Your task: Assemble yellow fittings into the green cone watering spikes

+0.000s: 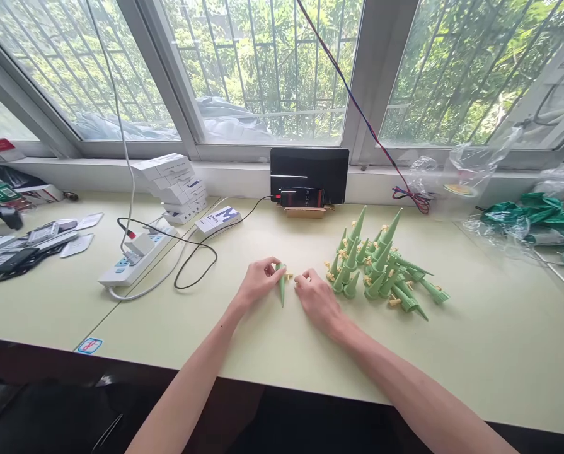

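My left hand [261, 277] is closed around the wide end of a green plastic spike [282, 293], whose tip points toward the table's front edge. A small yellow valve [288, 276] sticks out from the spike's right side. Just right of the valve, a small gap apart, is my right hand [316, 293], its fingertips pinched together. What they hold, if anything, is too small to make out. Beyond that hand stands a cluster of green spikes [352, 258] with yellow valves, several upright on their wide ends. More spikes [407, 296] lie on their sides at the cluster's right.
A tablet [310, 165] leans by the window with a phone [301, 197] before it on a cardboard stand [305, 213]. A power strip [135, 258], a black cable [187, 242] and stacked white boxes [172, 186] occupy the left. Green plastic wrapping [530, 214] lies far right.
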Available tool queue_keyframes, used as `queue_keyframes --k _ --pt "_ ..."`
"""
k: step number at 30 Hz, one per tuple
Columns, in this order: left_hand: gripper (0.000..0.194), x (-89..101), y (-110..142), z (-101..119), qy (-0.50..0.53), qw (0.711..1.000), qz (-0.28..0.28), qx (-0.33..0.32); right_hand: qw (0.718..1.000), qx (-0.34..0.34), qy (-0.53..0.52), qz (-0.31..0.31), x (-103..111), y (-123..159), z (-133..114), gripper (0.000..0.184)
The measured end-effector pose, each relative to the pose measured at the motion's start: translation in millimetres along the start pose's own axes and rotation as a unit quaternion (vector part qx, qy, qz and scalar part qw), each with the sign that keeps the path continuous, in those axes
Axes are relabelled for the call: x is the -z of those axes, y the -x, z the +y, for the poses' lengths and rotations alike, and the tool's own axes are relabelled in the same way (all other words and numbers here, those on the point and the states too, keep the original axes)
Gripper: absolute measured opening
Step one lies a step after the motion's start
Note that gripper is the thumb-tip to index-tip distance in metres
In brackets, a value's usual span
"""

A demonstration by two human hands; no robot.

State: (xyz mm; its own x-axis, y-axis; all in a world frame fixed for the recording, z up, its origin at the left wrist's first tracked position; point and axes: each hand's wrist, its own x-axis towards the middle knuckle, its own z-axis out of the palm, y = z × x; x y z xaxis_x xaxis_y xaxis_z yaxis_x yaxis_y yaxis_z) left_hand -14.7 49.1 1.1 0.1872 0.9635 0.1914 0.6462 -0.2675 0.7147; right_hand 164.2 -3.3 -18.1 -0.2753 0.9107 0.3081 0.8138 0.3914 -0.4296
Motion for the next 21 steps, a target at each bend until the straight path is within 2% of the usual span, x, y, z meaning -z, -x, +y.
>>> queue_keyframes --k 5,9,12,17,21 --pt "0.026 0.9 0.0 -0.2 -0.003 1.0 0.001 -0.005 1.0 -0.015 -0.007 0.001 -0.6 -1.3 4.7 0.016" --pt "0.025 4.5 0.8 3.7 0.013 0.997 0.071 -0.023 0.999 -0.024 -0.038 0.011 -1.4 -1.4 5.7 0.019" --pt "0.022 6.4 2.3 7.3 0.041 0.991 0.106 -0.069 0.992 -0.026 -0.118 0.041 -0.3 -1.3 5.0 0.019" --pt "0.022 0.7 6.9 15.2 0.073 0.988 0.044 -0.131 0.96 0.008 -0.255 0.12 5.8 -0.5 1.3 0.021" --pt "0.023 -7.2 10.1 20.3 0.077 0.985 0.011 -0.155 0.945 0.012 -0.296 0.14 9.1 0.7 -1.2 0.022"
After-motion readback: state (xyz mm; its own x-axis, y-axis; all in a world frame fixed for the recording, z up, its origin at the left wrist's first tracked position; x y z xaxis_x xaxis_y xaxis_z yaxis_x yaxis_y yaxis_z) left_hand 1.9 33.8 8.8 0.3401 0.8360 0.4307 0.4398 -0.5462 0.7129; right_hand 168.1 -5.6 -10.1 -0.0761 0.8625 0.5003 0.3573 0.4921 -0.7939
